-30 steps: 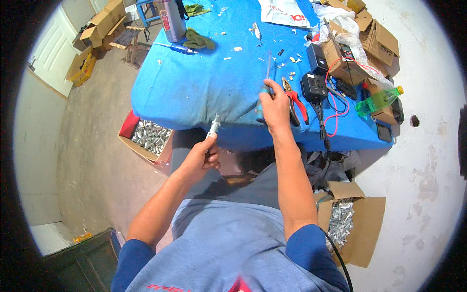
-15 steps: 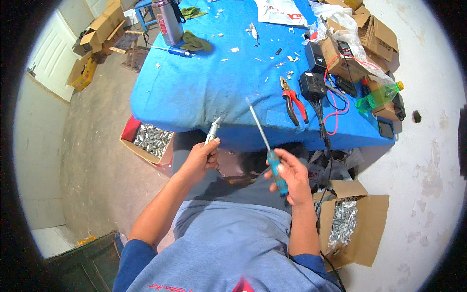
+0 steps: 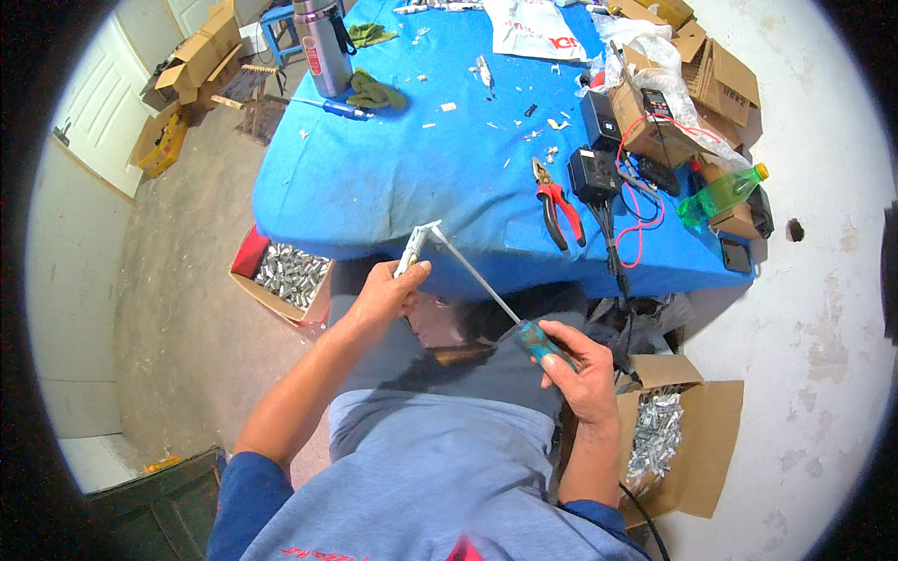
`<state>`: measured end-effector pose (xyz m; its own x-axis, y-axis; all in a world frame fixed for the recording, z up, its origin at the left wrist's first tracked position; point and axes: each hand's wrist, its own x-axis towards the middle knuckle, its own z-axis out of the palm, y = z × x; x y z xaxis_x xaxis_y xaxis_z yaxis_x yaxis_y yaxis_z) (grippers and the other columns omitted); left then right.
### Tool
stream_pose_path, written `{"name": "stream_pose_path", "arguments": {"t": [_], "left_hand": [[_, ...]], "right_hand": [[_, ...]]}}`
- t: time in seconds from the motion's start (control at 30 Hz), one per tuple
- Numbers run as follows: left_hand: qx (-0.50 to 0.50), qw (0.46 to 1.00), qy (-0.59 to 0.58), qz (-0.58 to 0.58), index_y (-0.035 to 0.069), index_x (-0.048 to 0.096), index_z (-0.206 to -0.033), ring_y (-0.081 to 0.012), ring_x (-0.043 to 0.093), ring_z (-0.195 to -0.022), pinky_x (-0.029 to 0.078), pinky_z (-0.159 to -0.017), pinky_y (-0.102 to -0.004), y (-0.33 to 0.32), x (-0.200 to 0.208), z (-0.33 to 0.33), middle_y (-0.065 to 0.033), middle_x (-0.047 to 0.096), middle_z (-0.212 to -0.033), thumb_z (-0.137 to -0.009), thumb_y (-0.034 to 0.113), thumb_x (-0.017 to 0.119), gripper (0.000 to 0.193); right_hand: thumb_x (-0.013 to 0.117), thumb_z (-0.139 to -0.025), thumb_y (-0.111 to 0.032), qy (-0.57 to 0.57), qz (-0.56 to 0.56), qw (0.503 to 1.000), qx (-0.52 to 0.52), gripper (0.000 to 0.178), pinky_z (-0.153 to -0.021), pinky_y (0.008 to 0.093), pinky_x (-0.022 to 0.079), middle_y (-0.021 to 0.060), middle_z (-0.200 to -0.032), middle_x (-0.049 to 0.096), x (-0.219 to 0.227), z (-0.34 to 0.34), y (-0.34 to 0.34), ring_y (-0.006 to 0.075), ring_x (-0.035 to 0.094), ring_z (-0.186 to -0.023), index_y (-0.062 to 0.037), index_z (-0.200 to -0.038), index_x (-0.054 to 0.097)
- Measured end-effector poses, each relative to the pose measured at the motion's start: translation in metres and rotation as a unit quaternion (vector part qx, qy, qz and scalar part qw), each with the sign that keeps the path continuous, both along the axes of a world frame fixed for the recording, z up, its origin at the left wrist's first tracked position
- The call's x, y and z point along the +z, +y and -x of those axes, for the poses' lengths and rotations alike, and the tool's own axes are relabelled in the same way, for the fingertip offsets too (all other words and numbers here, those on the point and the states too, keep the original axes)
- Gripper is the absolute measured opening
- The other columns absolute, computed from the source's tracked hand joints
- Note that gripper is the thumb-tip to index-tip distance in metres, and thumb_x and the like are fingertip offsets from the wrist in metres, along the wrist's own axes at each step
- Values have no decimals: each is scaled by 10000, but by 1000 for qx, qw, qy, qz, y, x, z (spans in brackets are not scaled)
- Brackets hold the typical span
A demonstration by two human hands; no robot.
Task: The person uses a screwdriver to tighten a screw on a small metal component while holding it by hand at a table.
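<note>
In my left hand [image 3: 385, 292] I grip a small whitish-silver part [image 3: 412, 249], narrow and held up near the front edge of the blue-covered table. My right hand [image 3: 582, 366] is wrapped round the teal handle of a screwdriver [image 3: 477, 274]. Its long shaft slants up to the left, and the tip meets the upper end of the silver part. Whether the tip is inside the part or only against it, I cannot tell. Red-handled pliers [image 3: 559, 208] lie on the table, farther off to the right.
A blue-clothed table [image 3: 374, 178] carries a steel flask [image 3: 323, 51], a blue tool [image 3: 333, 108], black adapters [image 3: 594, 175] with cables, and a green bottle [image 3: 722, 194]. Boxes of small metal parts stand below at left [image 3: 292, 275] and right [image 3: 658, 432]. White debris dots the cloth.
My right hand has moved down and right, tilting the screwdriver leftward so its tip now meets the silver part. The part now stands slightly higher in my left hand. The view has shifted slightly.
</note>
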<state>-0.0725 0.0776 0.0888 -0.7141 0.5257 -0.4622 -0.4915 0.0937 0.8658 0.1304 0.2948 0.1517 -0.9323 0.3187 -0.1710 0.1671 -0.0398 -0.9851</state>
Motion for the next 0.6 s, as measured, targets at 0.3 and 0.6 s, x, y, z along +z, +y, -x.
{"name": "stream_pose_path", "arguments": {"t": [0.3,0.6], "left_hand": [[-53,988,100,101,65,540,-805,-88,424,-505,364,-445,-269,2,-18,18,14,457,-630,-920,381,635,349],[-60,985,102,126,56,541,-788,-105,434,-496,375,-434,-280,1,-15,19,5,459,-624,-910,414,644,392]], "right_hand": [[649,-839,-50,41,-218,973,55,290,-888,336,497,178,-1084,685,0,22,3,260,664,-993,41,-1115,651],[652,-822,-52,55,-243,968,32,290,-902,349,503,198,-1075,690,0,22,1,285,674,-1014,37,-1097,666]]}}
